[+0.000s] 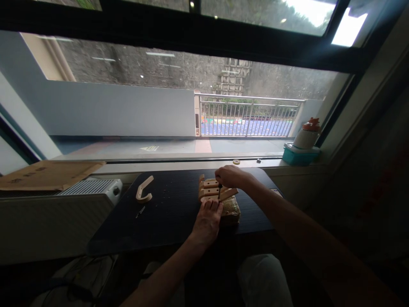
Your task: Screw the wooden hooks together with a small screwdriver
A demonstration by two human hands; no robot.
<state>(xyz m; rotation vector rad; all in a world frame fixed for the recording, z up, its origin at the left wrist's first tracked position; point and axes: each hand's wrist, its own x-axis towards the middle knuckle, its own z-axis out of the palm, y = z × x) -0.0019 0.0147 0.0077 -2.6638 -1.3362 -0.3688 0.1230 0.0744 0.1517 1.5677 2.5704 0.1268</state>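
Note:
My right hand (230,175) is closed around the top of a screwdriver (220,190), whose dark shaft points down at a wooden hook (230,193). My left hand (207,218) presses its bent fingers on the near end of that hook, holding it against a block (232,209) with a shiny tan wrapping. Beyond it, more curved wooden hooks (209,192) with dark holes lie side by side on the block. The screwdriver's tip is too small to make out. One loose J-shaped hook (143,195) and a few screws (139,212) lie on the table to the left.
The dark table (153,234) stands against the window sill. On the sill are a roll of tape (236,162), a small dark object (258,161) and a teal box (297,157) with a bottle (307,135) on top. A brown envelope (47,175) rests on the radiator (89,187).

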